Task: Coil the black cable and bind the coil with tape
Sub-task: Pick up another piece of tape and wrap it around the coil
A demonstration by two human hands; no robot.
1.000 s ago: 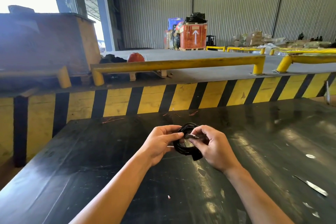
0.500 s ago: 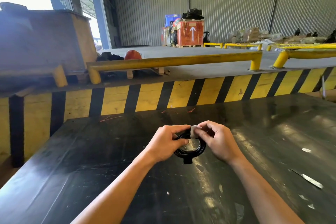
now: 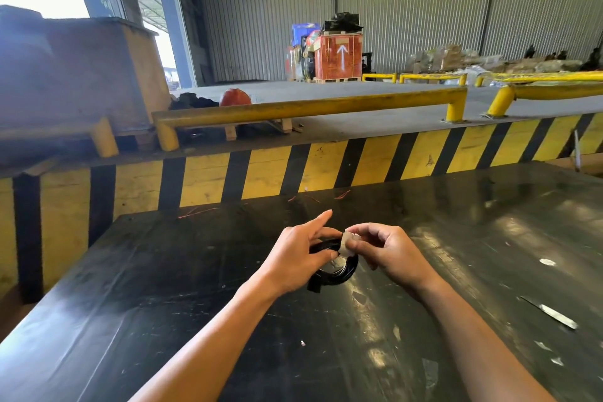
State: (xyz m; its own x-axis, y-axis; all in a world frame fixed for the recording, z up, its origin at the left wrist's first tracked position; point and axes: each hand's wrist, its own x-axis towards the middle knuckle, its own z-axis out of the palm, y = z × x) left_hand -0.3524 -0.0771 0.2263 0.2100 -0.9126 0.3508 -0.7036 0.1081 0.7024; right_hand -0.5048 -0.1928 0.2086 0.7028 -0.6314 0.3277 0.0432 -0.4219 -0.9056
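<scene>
A small coil of black cable (image 3: 339, 272) hangs between both hands just above the black table (image 3: 163, 303). My left hand (image 3: 298, 258) grips the coil's left side, with the index finger stretched out forward. My right hand (image 3: 388, 253) pinches a pale strip of tape (image 3: 345, 243) wrapped over the top of the coil. A black cable end sticks out at the coil's lower left. Much of the coil is hidden behind my fingers.
Scraps of pale tape (image 3: 551, 315) lie on the table at the right. Thin red wire bits (image 3: 195, 211) rest near the far edge. Behind the table runs a yellow-and-black striped barrier (image 3: 359, 163) with yellow rails (image 3: 310, 106) beyond it.
The coil has turned so its taped part faces up. My left index finger has lifted off and points forward. My right hand now pinches the pale tape at the coil's top.
</scene>
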